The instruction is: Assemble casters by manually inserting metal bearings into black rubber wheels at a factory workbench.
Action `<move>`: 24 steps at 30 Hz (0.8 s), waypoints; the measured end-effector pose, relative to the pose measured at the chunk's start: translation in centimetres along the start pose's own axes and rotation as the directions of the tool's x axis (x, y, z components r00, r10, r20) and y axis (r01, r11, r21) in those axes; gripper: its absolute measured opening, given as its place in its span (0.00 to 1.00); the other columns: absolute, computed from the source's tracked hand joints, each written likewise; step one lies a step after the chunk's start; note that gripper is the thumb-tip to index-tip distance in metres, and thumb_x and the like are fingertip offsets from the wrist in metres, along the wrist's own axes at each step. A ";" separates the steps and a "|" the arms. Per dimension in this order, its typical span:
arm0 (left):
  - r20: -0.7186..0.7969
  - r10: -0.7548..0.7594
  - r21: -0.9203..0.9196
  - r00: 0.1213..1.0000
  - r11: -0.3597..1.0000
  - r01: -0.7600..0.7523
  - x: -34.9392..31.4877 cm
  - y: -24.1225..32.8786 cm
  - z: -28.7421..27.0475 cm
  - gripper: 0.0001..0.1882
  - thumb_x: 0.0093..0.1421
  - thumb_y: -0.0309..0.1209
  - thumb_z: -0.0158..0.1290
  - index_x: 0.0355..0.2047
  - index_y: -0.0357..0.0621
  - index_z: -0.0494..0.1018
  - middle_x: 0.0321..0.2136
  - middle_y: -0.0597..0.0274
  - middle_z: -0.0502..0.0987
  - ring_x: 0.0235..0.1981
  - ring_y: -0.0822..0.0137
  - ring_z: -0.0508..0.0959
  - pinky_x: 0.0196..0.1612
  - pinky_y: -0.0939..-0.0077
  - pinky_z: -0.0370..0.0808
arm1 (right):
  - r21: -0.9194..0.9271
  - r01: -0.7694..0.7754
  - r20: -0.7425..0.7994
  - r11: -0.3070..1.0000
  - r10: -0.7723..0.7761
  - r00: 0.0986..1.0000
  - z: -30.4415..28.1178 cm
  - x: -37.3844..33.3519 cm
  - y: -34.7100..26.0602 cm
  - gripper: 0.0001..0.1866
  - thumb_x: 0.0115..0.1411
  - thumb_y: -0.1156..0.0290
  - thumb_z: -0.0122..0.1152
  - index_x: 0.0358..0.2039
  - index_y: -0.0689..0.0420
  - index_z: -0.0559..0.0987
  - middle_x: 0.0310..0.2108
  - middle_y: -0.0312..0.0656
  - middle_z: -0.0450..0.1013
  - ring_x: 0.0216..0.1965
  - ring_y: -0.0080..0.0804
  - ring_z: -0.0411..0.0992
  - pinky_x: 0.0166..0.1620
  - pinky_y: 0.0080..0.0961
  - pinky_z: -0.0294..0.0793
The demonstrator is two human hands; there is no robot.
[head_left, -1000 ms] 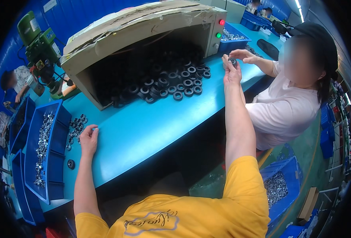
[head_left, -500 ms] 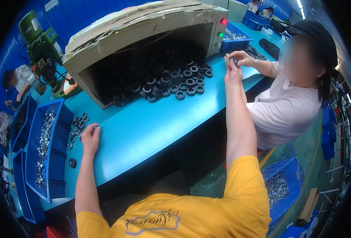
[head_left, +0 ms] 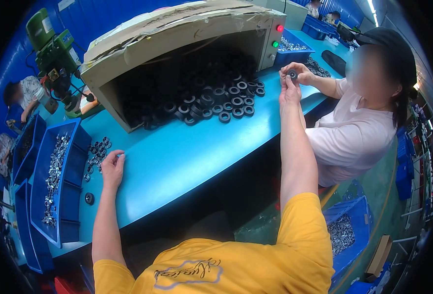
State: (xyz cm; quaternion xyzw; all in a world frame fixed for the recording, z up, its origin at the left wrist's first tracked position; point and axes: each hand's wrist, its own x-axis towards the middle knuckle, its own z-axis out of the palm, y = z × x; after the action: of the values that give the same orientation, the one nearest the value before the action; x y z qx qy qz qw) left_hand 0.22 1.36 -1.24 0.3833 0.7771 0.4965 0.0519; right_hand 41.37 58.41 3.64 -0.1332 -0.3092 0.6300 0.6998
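Note:
My left hand (head_left: 112,169) rests on the blue tabletop with curled fingers, beside a loose pile of small metal parts (head_left: 97,153). Whatever lies between its fingertips, if anything, is hidden. Stretched out to the far right, my right hand (head_left: 290,93) grips a black ring-shaped part (head_left: 293,74) with a lighter centre. A co-worker's hand (head_left: 304,74) touches the same part from the right, so the fingers overlap there. Many similar black rings (head_left: 225,117) spill from the mouth of a box-shaped machine. One black round part (head_left: 89,198) lies alone near my left forearm.
The box-shaped machine (head_left: 96,78) with red and green lights stands at the back. Blue bins of metal parts (head_left: 69,181) line the left, near a green drill press (head_left: 55,54). At right stands the co-worker (head_left: 348,132); another blue bin (head_left: 358,220) is low beside them.
The black ring by my right hand has turned, so its face shows more now. My left hand stays in nearly the same place. The whole view has shifted slightly.

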 end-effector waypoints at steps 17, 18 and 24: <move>0.003 -0.021 -0.001 1.000 1.000 0.021 -0.3 0.0 -0.4 0.07 0.66 0.26 0.58 0.41 0.37 0.80 0.20 0.76 0.67 0.22 0.82 0.63 0.25 0.81 0.59 | -0.937 0.156 0.128 0.311 -0.107 0.986 -1.7 -5.6 4.7 0.15 0.61 0.70 0.67 0.47 0.60 0.82 0.39 0.44 0.83 0.36 0.30 0.81 0.39 0.26 0.80; 0.002 -0.021 -0.013 1.000 1.000 0.021 -0.2 0.1 -0.4 0.07 0.66 0.26 0.58 0.41 0.37 0.80 0.20 0.76 0.67 0.22 0.82 0.63 0.25 0.81 0.60 | -0.937 0.154 0.123 0.313 -0.116 0.986 -1.5 -5.7 4.5 0.14 0.60 0.69 0.66 0.46 0.59 0.83 0.38 0.43 0.83 0.37 0.32 0.82 0.43 0.28 0.80; -0.004 -0.013 -0.020 1.000 1.000 0.013 0.0 0.4 -0.2 0.06 0.66 0.25 0.58 0.41 0.36 0.80 0.20 0.76 0.67 0.22 0.82 0.63 0.25 0.81 0.60 | -0.939 0.132 0.088 0.319 -0.147 0.985 -1.9 -5.9 3.9 0.13 0.60 0.69 0.66 0.44 0.59 0.84 0.36 0.43 0.83 0.36 0.32 0.82 0.43 0.28 0.80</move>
State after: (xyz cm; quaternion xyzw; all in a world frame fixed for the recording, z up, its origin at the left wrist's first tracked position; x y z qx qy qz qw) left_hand 0.34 1.31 -0.80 0.3766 0.7746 0.5048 0.0576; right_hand 39.30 53.77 -1.62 -0.4898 -0.6215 0.2719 0.5476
